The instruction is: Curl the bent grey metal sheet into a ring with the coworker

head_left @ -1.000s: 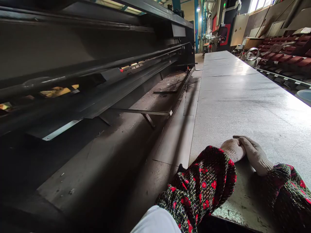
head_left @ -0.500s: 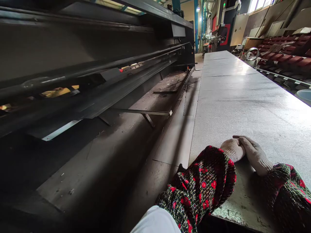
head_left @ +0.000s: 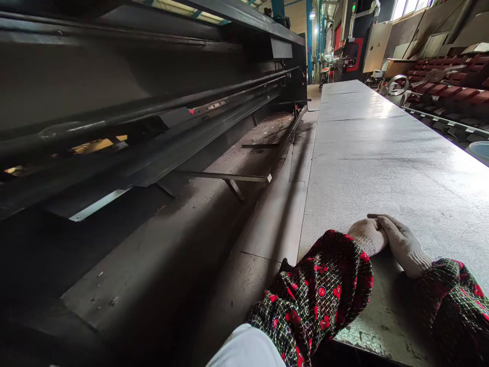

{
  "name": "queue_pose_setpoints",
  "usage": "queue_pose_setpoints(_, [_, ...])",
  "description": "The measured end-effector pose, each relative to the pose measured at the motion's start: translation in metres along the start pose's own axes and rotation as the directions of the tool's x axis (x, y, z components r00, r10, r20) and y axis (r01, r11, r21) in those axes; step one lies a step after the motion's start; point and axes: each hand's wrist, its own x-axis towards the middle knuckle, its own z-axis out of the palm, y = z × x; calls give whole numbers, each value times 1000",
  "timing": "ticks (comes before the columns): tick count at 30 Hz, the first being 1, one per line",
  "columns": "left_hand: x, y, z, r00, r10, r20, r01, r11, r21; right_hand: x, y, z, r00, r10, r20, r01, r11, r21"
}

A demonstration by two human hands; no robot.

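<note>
Both of my hands wear pale knitted gloves and rest together at the near end of a long grey metal sheet (head_left: 355, 178). My left hand (head_left: 365, 237) lies low, its back towards me, and its fingers are hidden. Across its front lies my right hand (head_left: 407, 247), touching it, with fingers stretched out flat and close together. No object shows in either hand. Dark sleeves (head_left: 324, 285) with red flowers cover both forearms. Bare, worn surface (head_left: 374, 326) shows below the hands at the near edge.
A long dark machine (head_left: 153, 122) with horizontal bars runs along the left. Between it and the sheet lies a floor strip with a support arm (head_left: 237, 177) jutting out. Dark red racks (head_left: 454, 86) and a light blue bucket (head_left: 479, 150) stand at the right.
The whole view has shifted very slightly. My hands keep the same place and pose on the sheet.
</note>
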Motion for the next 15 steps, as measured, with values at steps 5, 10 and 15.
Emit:
queue_pose_setpoints(5, [0,2,-3,1000,-21,15,21,1000,-2,0,-2,1,1000,18,-2,-18,1000,11])
queue_pose_setpoints(10, [-1,1,-2,1000,-17,-5,17,1000,-17,-1,-3,0,1000,17,11,-17,1000,-4])
queue_pose_setpoints(15, [-2,0,3,999,-24,-37,23,1000,-20,-1,-3,-1,1000,8,17,-8,1000,-1])
